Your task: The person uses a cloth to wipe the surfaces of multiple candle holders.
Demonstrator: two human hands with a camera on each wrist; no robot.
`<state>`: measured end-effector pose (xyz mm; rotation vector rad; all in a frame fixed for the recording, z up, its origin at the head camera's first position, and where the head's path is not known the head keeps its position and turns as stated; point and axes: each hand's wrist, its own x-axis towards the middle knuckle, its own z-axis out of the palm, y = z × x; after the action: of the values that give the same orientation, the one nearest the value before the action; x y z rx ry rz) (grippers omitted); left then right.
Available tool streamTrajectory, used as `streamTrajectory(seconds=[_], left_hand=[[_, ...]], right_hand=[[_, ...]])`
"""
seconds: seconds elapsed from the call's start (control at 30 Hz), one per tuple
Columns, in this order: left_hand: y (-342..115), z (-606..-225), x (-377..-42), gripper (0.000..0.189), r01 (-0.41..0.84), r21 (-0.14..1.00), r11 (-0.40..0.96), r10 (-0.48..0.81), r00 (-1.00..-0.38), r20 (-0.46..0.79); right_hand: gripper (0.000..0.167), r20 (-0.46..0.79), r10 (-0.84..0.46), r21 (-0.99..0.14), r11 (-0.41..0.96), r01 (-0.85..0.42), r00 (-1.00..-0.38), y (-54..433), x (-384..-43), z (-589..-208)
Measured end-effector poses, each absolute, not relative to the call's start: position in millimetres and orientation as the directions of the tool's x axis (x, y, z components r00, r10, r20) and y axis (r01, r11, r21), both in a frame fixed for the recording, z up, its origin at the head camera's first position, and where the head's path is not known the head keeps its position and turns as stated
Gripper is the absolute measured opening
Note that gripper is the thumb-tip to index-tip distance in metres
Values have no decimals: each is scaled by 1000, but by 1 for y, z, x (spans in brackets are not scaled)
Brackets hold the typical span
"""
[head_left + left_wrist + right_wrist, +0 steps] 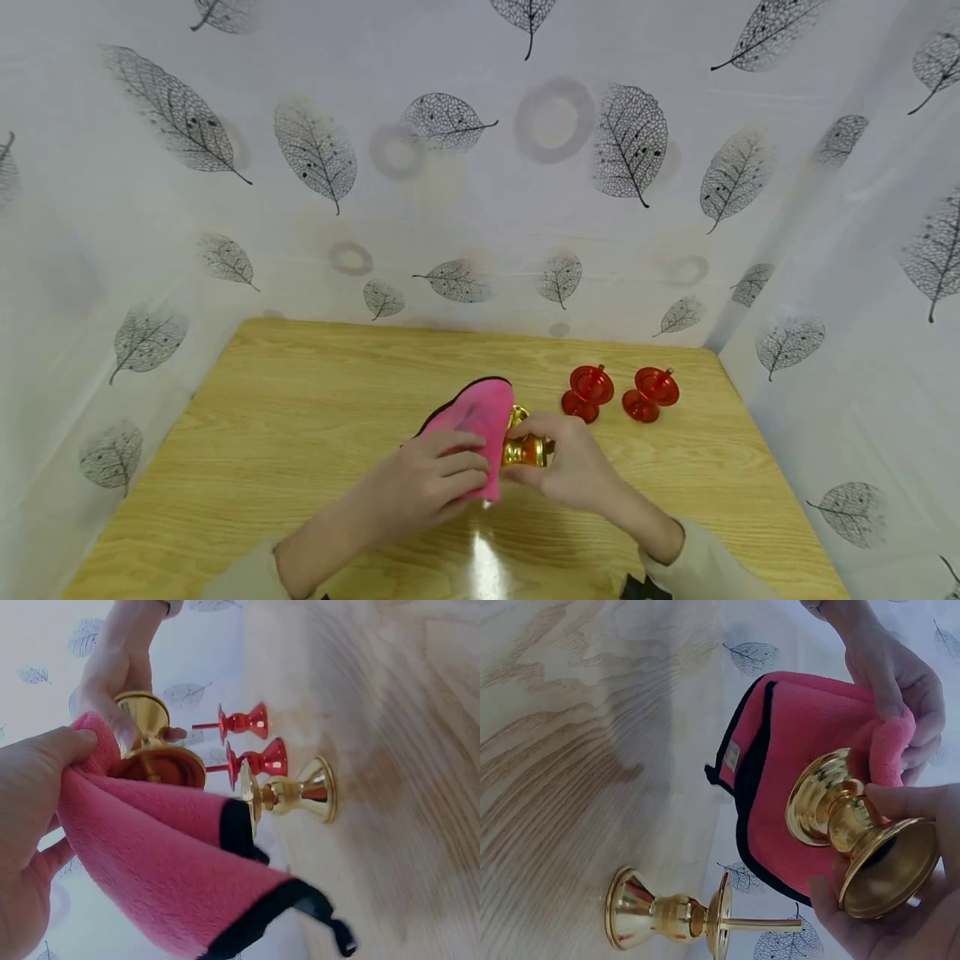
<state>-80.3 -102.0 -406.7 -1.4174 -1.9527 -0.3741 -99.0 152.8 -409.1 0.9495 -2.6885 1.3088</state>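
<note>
My left hand point(431, 483) pinches a pink cloth point(480, 417) with a black edge, its thumb on top of a fold in the left wrist view point(79, 742). The cloth hangs down loosely from there. Beside it, my right hand point(573, 467) grips a shiny gold candlestick point(851, 817) round its narrow stem and base, tilted in the air. The candlestick's dish point(165, 765) is right against the cloth; whether they press together I cannot tell. A second gold candlestick point(675, 911) stands upright on the table just beyond the hands, mostly hidden in the head view.
Two red candlesticks, one left point(588, 387) and one right point(652, 392), stand at the back right of the wooden table point(300, 392). White sheets point(465, 208) printed with leaves hang behind the table and along its sides.
</note>
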Motion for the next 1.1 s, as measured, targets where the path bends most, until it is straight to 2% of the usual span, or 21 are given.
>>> streamTrajectory(seconds=[0.17,0.27,0.4,0.67,0.77,0.83,0.9,0.97,1.1], left_hand=[[-100,-410,-73,30,908,-189,374,737,-168,654],[-99,-411,-70,28,905,-187,383,751,-188,633],[-100,-411,-69,26,899,-171,403,758,-223,613],[-100,-412,-73,32,903,-170,395,738,-202,644],[-100,-409,-75,35,911,-140,389,707,-198,679],[-102,-405,-76,28,922,-95,376,682,-205,702],[-105,-399,-77,20,931,-27,365,650,-234,723],[-111,-394,-77,14,929,64,364,603,-287,744],[-123,-383,-76,22,901,251,353,484,-406,775]], right_hand=[[23,66,-432,-852,445,-276,-899,155,-108,-411],[22,-3,-419,-889,417,-190,-908,157,-111,-412],[23,-44,-436,-916,377,-138,-899,158,-112,-412],[24,0,-426,-875,438,-206,-905,161,-109,-410],[26,-5,-454,-881,424,-211,-891,163,-105,-409],[27,1,-486,-888,401,-224,-874,164,-102,-409],[27,21,-523,-891,376,-253,-852,165,-99,-410],[28,71,-565,-891,334,-307,-822,167,-96,-410],[30,163,-614,-918,192,-347,-772,170,-91,-408]])
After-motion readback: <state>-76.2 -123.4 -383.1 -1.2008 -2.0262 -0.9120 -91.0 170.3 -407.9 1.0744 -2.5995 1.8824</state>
